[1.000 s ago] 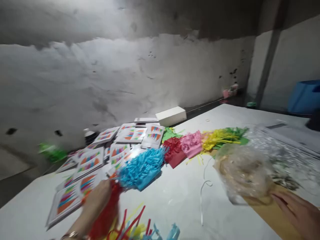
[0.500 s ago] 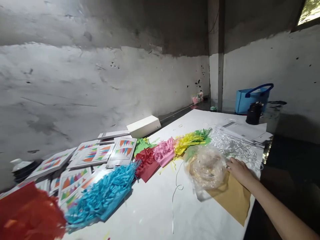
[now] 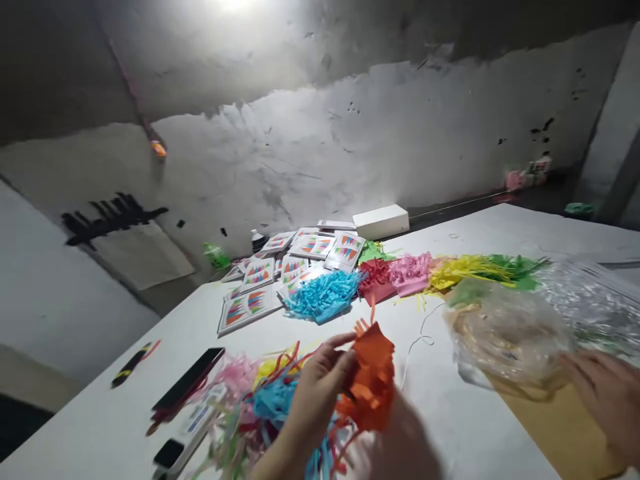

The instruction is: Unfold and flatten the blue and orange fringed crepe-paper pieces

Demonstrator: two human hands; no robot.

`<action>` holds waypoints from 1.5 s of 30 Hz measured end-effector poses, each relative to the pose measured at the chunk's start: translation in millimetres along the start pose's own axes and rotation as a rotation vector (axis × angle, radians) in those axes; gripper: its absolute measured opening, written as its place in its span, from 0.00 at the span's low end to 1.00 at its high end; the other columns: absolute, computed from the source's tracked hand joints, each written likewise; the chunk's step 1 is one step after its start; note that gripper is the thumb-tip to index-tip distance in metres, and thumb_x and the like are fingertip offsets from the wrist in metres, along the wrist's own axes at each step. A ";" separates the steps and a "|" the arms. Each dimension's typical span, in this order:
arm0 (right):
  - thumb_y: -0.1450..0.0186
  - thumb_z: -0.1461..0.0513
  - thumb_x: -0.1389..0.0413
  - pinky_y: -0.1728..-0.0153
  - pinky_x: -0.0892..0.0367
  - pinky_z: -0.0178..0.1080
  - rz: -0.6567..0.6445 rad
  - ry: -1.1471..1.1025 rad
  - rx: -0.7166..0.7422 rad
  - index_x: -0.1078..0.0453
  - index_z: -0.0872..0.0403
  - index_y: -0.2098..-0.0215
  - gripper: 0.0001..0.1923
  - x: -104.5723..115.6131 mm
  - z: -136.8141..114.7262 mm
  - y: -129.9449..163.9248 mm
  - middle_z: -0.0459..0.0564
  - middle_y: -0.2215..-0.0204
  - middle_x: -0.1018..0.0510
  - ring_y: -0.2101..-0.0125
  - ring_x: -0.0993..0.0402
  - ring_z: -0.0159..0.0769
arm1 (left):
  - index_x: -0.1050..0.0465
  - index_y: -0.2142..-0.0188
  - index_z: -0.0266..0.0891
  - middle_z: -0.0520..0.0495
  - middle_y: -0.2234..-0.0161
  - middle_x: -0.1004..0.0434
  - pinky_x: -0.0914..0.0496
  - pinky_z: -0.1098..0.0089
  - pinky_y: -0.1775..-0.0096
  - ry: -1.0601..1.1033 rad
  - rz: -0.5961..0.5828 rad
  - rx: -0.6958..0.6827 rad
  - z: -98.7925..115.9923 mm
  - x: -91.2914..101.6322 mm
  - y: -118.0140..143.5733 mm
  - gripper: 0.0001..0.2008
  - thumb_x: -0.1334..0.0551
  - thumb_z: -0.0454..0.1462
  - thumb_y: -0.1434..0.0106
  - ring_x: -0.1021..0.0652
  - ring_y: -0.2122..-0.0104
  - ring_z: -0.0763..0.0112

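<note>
"What does the left hand (image 3: pixel 320 380) hold? I only have the remote feed."

"I see its thumb and fingers pinched on a crumpled orange paper (image 3: pixel 373 383), thin and matte, with narrow cut strips at its edge. The paper hangs just to the right of the fingertips, raised over the smooth white table (image 3: pixel 465 433)."

"And around that wrist?"

"A loose tangle of paper strips (image 3: pixel 275 397), blue, pink, yellow and red. Farther out, I find a fluffy blue fringed paper (image 3: pixel 325 297) beside a red fringed paper (image 3: pixel 377 280)."

"The right hand (image 3: pixel 603 397)?"

"Blurred, at the edge of a wrinkled, see-through plastic bag (image 3: pixel 507 333) with tan coils inside. Below it lies a flat brown sheet (image 3: pixel 550 423). I cannot tell whether the fingers grip or merely rest, and the orange paper is well apart from them."
</note>
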State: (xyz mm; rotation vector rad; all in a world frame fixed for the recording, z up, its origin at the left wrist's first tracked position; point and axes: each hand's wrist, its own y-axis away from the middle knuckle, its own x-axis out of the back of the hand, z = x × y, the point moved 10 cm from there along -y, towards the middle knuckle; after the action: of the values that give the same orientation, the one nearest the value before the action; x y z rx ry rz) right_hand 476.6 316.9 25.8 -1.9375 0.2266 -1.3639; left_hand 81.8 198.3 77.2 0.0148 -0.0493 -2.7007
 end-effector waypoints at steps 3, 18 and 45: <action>0.35 0.59 0.50 0.60 0.25 0.50 0.016 -0.180 0.255 0.27 0.38 0.54 0.14 17.5 -111.9 26.3 0.48 0.66 0.17 0.63 0.20 0.46 | 0.24 0.56 0.39 0.58 0.82 0.34 0.34 0.73 0.79 0.075 -0.061 0.075 -40.4 -39.7 22.6 0.30 0.28 0.55 0.53 0.33 0.82 0.75; 0.39 0.55 0.40 0.75 0.25 0.38 -0.342 -1.196 -0.231 0.31 0.49 0.77 0.11 -37.4 -181.6 30.3 0.43 0.77 0.24 0.76 0.23 0.38 | 0.20 0.60 0.48 0.45 0.64 0.18 0.27 0.64 0.59 0.180 -0.056 0.013 -102.8 -75.8 62.2 0.17 0.28 0.49 0.48 0.21 0.61 0.58; 0.40 0.64 0.43 0.61 0.27 0.49 -0.402 -1.014 -0.165 0.32 0.48 0.76 0.08 -39.1 -192.3 32.1 0.44 0.72 0.24 0.65 0.23 0.43 | 0.20 0.60 0.44 0.44 0.66 0.18 0.27 0.66 0.64 -0.180 -0.228 -0.093 -98.2 -75.9 58.5 0.13 0.38 0.47 0.36 0.21 0.67 0.61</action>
State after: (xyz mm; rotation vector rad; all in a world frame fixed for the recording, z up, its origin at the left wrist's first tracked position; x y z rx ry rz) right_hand 301.4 224.9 6.2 -2.6464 -0.5779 -0.4286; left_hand 177.2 174.5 -18.6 -0.2661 0.0262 -2.9213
